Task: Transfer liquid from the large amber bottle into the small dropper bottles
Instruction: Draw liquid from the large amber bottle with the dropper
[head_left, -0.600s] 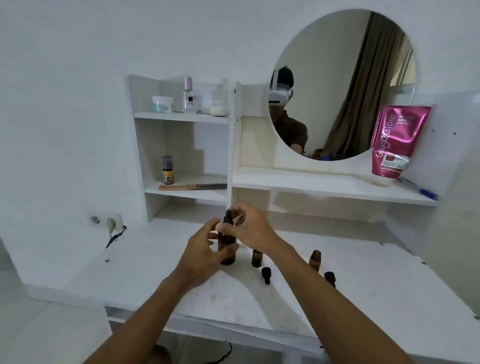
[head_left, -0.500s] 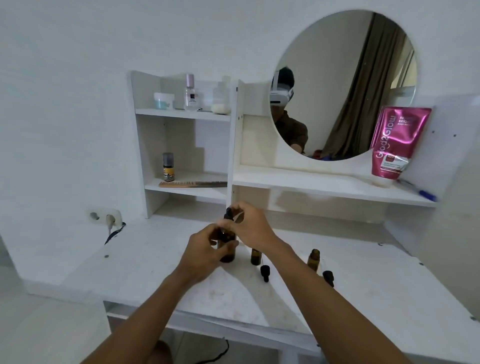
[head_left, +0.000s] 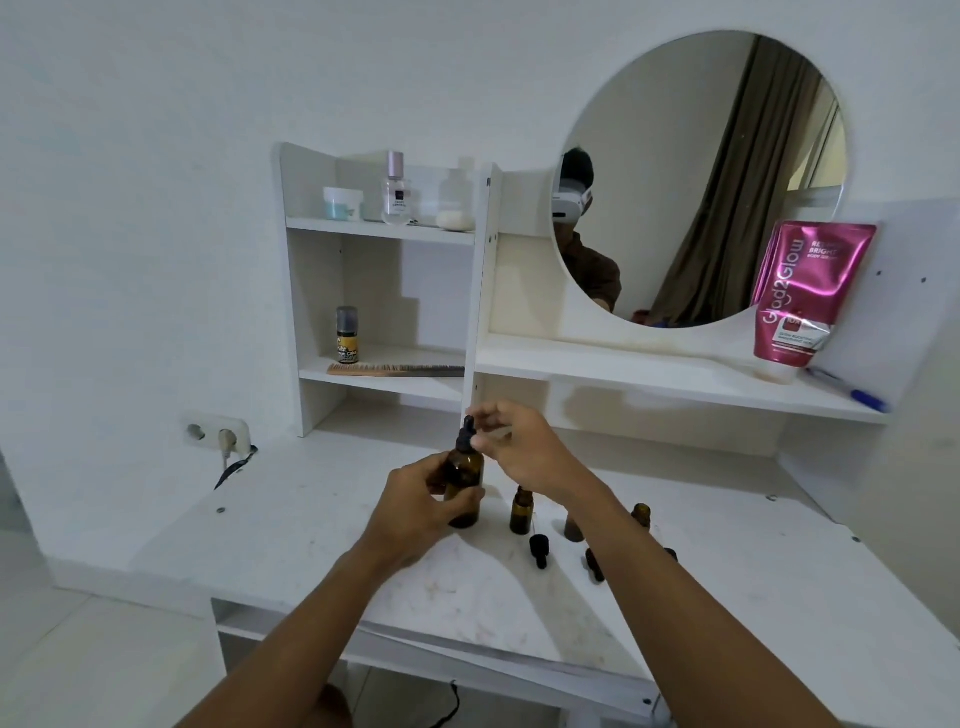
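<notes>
The large amber bottle (head_left: 464, 480) stands upright on the white vanity top (head_left: 311, 525), near its middle. My left hand (head_left: 421, 506) wraps around its body. My right hand (head_left: 524, 449) pinches the black dropper cap (head_left: 466, 435) on the bottle's neck. Just right of it stands a small open amber bottle (head_left: 521, 511). Two more small bottles (head_left: 641, 514) are partly hidden behind my right forearm. Loose black dropper caps (head_left: 538, 550) lie on the top in front of the small bottles.
A white shelf unit (head_left: 384, 382) rises behind the bottles, holding a comb (head_left: 395, 370), a small yellow-labelled bottle (head_left: 347, 335) and several jars. A round mirror (head_left: 698, 176), a pink tube (head_left: 800, 296) and a blue pen (head_left: 852, 395) are at the right. A wall socket with a plug (head_left: 221, 436) sits at the left.
Both hands stay on the large bottle. My right fingers have shifted slightly on the dropper cap, and the view has tilted a little.
</notes>
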